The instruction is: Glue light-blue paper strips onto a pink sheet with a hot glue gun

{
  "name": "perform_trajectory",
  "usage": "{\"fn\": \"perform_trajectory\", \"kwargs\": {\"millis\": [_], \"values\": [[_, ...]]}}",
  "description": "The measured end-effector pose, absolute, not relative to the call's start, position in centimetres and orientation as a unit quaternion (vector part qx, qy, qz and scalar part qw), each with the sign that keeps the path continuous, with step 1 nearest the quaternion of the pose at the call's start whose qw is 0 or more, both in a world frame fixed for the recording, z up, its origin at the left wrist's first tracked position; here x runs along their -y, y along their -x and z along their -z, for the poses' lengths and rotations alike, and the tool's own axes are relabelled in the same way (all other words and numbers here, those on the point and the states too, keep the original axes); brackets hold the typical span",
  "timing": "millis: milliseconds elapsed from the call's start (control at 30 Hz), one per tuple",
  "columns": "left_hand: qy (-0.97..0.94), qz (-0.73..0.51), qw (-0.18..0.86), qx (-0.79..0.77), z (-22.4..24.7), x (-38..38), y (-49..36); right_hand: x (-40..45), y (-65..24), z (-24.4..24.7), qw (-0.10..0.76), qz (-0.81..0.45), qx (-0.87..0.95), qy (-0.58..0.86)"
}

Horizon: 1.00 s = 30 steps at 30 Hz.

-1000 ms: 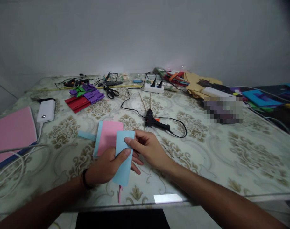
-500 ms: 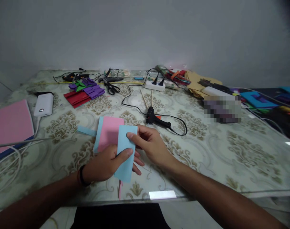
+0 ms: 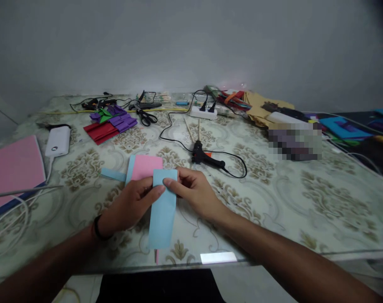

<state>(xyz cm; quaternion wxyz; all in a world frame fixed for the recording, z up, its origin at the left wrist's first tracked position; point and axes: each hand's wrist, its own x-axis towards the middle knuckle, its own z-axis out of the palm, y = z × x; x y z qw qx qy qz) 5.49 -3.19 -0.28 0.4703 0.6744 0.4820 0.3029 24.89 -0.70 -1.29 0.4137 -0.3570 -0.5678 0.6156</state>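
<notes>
A long, flat rectangle of light blue paper (image 3: 162, 210) lies lengthwise toward the person near the front edge of the counter (image 3: 273, 198), its surface matte and smooth, its corners square. The left hand (image 3: 128, 206) has its grip closed on the sheet's upper left edge, thumb tip on top. The right hand (image 3: 194, 193) pinches the upper right corner, forefinger laid across the top face, the other fingers curled behind. The two fingertips nearly meet on the sheet.

Just behind, partly under the left hand, lies a pink paper rectangle (image 3: 145, 167) stacked on another blue sheet whose edge shows along its left side. A narrow blue paper strip (image 3: 112, 174) lies just left of that.

The counter is glossy, with a pale cream and olive damask pattern under a clear top. Beyond the right hand rests a black glue gun (image 3: 204, 156) with a looping black cord. Farther back sit folded red and purple paper pieces (image 3: 111, 125), black-handled scissors (image 3: 146, 118), and a white power strip (image 3: 204, 113). At far left are a white power bank (image 3: 58, 141) and a large pink sheet (image 3: 13, 170).
</notes>
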Motion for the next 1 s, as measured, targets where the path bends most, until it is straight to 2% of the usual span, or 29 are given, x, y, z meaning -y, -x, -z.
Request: {"fn": "perform_trajectory", "kwargs": {"millis": [67, 200, 433, 633, 833, 1000], "values": [[-0.708, -0.291, 0.414, -0.493, 0.1, 2.8, -5.0, 0.6, -24.9, 1.2, 0.415, -0.599, 0.583, 0.359], [-0.702, -0.281, 0.401, -0.517, 0.2, 2.4, -4.5, 0.2, -25.0, 1.3, 0.427, -0.589, 0.59, 0.35], [-0.701, -0.28, 0.412, -0.51, 0.6, 2.0, -4.2, -0.4, -25.4, 1.6, 0.451, -0.575, 0.594, 0.336], [-0.716, -0.263, 0.44, -0.474, 0.2, 1.9, -4.1, -0.4, -25.5, 1.7, 0.44, -0.608, 0.587, 0.304], [-0.736, -0.202, 0.43, -0.483, 0.0, 1.6, -4.2, -0.8, -25.8, 1.8, 0.484, -0.579, 0.567, 0.33], [-0.745, -0.218, 0.391, -0.494, -0.1, 1.6, -4.0, -1.3, -26.0, 1.7, 0.42, -0.582, 0.609, 0.337]]}}
